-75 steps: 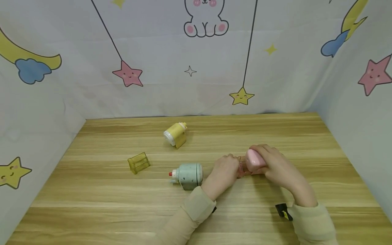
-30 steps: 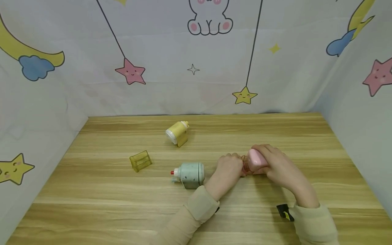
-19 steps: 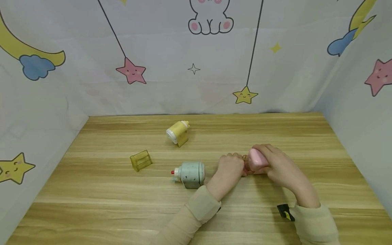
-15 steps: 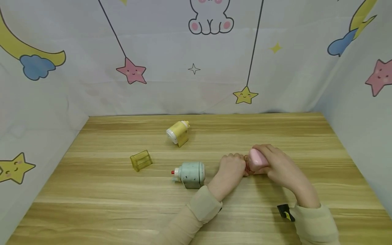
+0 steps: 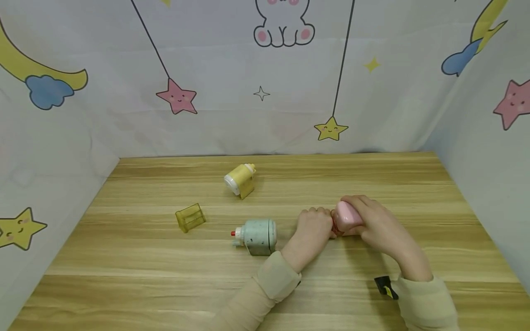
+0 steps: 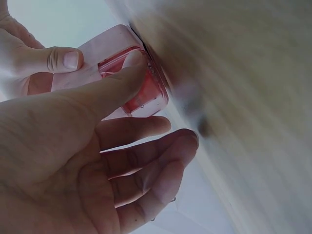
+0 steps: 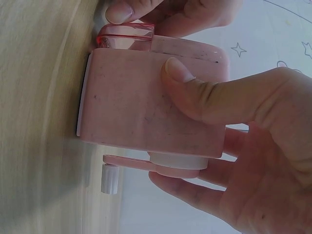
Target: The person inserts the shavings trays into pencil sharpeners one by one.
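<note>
A pink crank pencil sharpener [image 7: 131, 97] stands on the wooden table, right of centre in the head view. My right hand [image 5: 374, 225] grips its body, thumb on one side and fingers round the crank side. The crank [image 7: 129, 161] with its white knob shows in the right wrist view. A clear red shavings drawer [image 6: 146, 92] sits in the sharpener's opposite side, a short part of it protruding. My left hand [image 5: 314, 227] has its thumb pressed on that drawer in the left wrist view. Its other fingers are loosely bent, apart from the drawer.
A mint-green sharpener [image 5: 258, 236] lies just left of my left hand. Farther back is a yellow sharpener [image 5: 240, 179]. A clear yellow drawer [image 5: 190, 217] lies separately at left. A printed cloth wall [image 5: 223, 133] borders the table.
My left hand has moved right, toward the sharpener, and the red drawer has slid farther into the pink body. My right hand keeps its grip in nearly the same place.
</note>
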### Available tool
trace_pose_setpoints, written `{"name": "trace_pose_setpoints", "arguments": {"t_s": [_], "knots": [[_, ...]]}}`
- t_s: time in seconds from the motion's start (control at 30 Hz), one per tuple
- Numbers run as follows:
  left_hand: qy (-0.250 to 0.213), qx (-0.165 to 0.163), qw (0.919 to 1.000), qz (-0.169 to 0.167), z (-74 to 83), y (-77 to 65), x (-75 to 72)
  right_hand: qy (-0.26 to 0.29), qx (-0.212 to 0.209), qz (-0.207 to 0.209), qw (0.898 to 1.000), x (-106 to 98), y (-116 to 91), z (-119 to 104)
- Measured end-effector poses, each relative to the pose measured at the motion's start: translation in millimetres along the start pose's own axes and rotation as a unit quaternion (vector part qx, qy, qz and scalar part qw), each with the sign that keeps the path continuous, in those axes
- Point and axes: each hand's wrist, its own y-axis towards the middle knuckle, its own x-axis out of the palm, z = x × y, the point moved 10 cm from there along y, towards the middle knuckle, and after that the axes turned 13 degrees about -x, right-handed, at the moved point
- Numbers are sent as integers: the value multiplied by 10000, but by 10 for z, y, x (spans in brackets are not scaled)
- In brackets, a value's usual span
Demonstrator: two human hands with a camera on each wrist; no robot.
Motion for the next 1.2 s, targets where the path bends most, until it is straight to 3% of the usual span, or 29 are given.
{"name": "trace_pose_setpoints", "arguments": {"t_s": [1.2], "knots": [[-79,9,10000,-38,-17,12,25,-9,-24,-9,10000,-13,3,-15]]}}
